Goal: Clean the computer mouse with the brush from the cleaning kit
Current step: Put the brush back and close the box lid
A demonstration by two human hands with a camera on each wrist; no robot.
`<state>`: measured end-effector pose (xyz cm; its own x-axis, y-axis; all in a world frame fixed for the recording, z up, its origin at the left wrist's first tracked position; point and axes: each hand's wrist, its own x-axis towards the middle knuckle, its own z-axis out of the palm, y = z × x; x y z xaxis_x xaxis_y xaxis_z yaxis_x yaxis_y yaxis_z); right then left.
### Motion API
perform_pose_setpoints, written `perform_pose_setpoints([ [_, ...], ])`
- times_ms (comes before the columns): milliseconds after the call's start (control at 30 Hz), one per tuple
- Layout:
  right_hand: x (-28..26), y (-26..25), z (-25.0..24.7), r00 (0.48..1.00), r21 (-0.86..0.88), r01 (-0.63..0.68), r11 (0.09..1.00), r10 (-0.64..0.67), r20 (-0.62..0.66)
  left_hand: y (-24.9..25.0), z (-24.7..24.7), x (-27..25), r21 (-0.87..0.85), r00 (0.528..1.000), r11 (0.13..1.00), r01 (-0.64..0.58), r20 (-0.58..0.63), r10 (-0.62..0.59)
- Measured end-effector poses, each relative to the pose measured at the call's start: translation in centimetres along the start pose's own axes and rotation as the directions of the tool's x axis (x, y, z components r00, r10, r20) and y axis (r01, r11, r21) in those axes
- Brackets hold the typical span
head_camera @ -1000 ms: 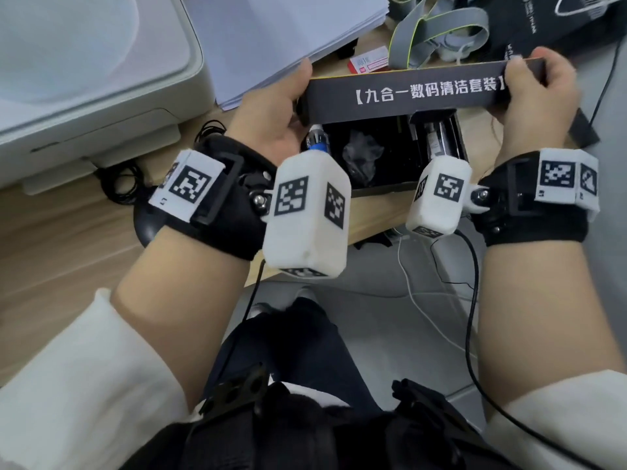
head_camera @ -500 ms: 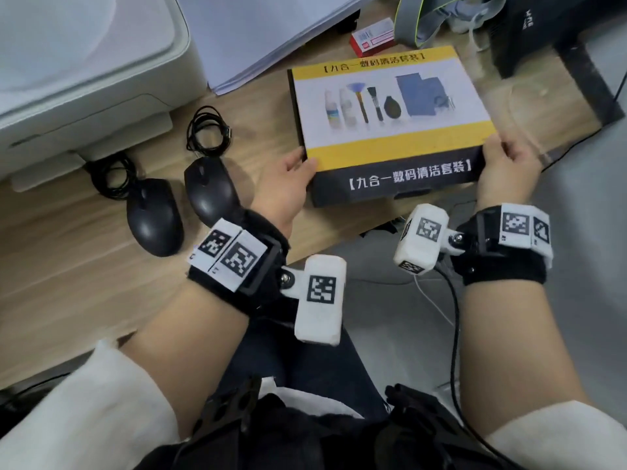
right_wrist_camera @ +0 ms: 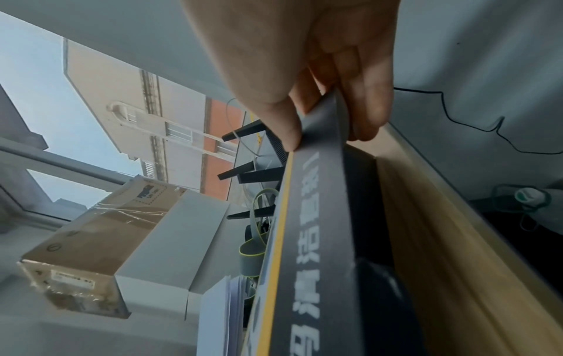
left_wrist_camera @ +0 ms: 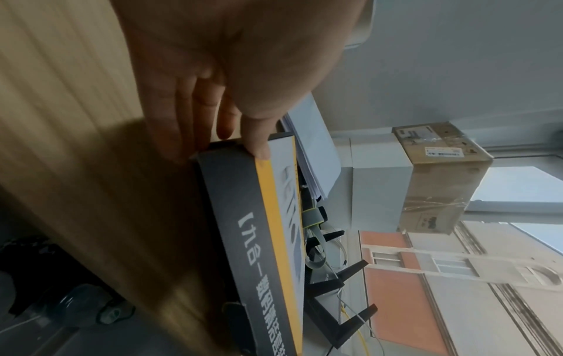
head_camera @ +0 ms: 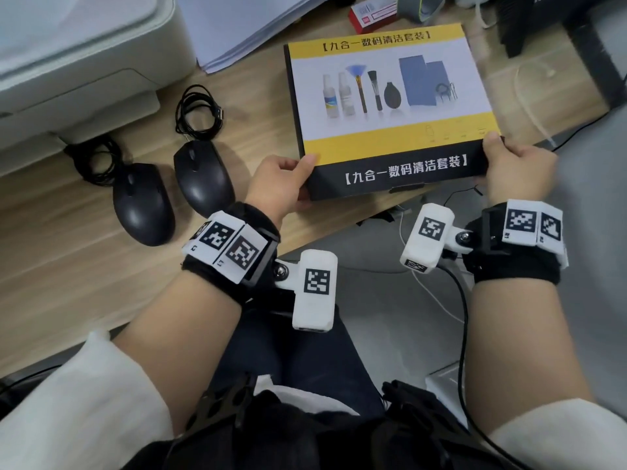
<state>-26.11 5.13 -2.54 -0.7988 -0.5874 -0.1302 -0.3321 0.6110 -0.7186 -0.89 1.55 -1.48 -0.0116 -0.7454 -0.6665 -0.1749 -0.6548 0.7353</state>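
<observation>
The cleaning kit box [head_camera: 390, 96] lies shut on the wooden desk, its yellow and white lid printed with bottles and brushes. My left hand [head_camera: 285, 178] pinches its near left corner, thumb on the lid and fingers at the side. My right hand [head_camera: 515, 167] pinches the near right corner the same way. The left wrist view shows my left hand [left_wrist_camera: 213, 108] on the box [left_wrist_camera: 243, 240], and the right wrist view shows my right hand [right_wrist_camera: 335, 84] on the box [right_wrist_camera: 320, 216]. Two black mice, one nearer the box [head_camera: 203, 178] and one further left [head_camera: 142, 201], lie left of it. No real brush shows.
A white printer [head_camera: 68, 62] fills the far left. A paper stack [head_camera: 244, 22] and a small red box [head_camera: 373, 11] lie behind the kit. Coiled black cables [head_camera: 198, 110] sit behind the mice. The desk edge [head_camera: 339, 228] runs just under the kit's front.
One second ago the lid stood raised with the contents showing. It has come down and the box now lies shut, with both hands at its front corners.
</observation>
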Motion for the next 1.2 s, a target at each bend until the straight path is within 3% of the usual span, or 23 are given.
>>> perform_pose_setpoints([
  [200,-1.0,-0.1,-0.3,1.0,-0.014,0.013,1.0,-0.013,0.012,0.0,-0.4,-0.3,0.1,0.998,0.993,-0.063,0.007,0.062],
  [533,-1.1,0.4,-0.7,1.0,0.066,0.015,0.998,-0.016,0.014,0.0,-0.7,0.0,0.146,0.998,0.987,-0.07,0.018,0.068],
  [700,-0.6,1.3,-0.3,0.993,0.126,-0.061,0.99,0.048,0.104,0.0,-1.1,0.3,0.31,0.987,0.939,-0.15,-0.009,0.16],
  [800,-0.2,1.5,-0.1,0.987,0.178,-0.015,0.984,-0.014,0.158,0.1,-1.0,0.5,0.474,0.962,0.853,-0.217,-0.044,0.269],
  [866,0.1,1.2,-0.1,0.97,0.216,0.023,0.976,-0.074,0.231,0.5,-1.1,0.5,0.557,0.914,0.757,-0.342,0.008,0.406],
  [933,0.7,1.0,0.0,0.941,0.138,0.098,0.986,-0.136,0.309,1.4,-1.2,0.6,0.638,0.848,0.602,-0.48,0.16,0.505],
  [1000,1.2,0.8,0.0,0.93,0.054,0.12,0.991,-0.132,0.344,2.3,-1.1,1.1,0.737,0.808,0.398,-0.547,0.341,0.481],
  [1033,1.4,0.7,-0.1,0.933,0.039,0.115,0.993,-0.122,0.34,2.6,-1.0,1.4,0.767,0.81,0.328,-0.551,0.396,0.433],
  [1100,1.6,0.5,-0.3,0.944,0.051,0.094,0.994,-0.105,0.312,2.9,-0.7,1.9,0.795,0.831,0.295,-0.53,0.418,0.367],
  [1200,1.6,0.2,0.0,0.963,0.109,0.071,0.991,-0.097,0.251,2.5,-0.6,2.2,0.798,0.835,0.326,-0.507,0.362,0.413],
])
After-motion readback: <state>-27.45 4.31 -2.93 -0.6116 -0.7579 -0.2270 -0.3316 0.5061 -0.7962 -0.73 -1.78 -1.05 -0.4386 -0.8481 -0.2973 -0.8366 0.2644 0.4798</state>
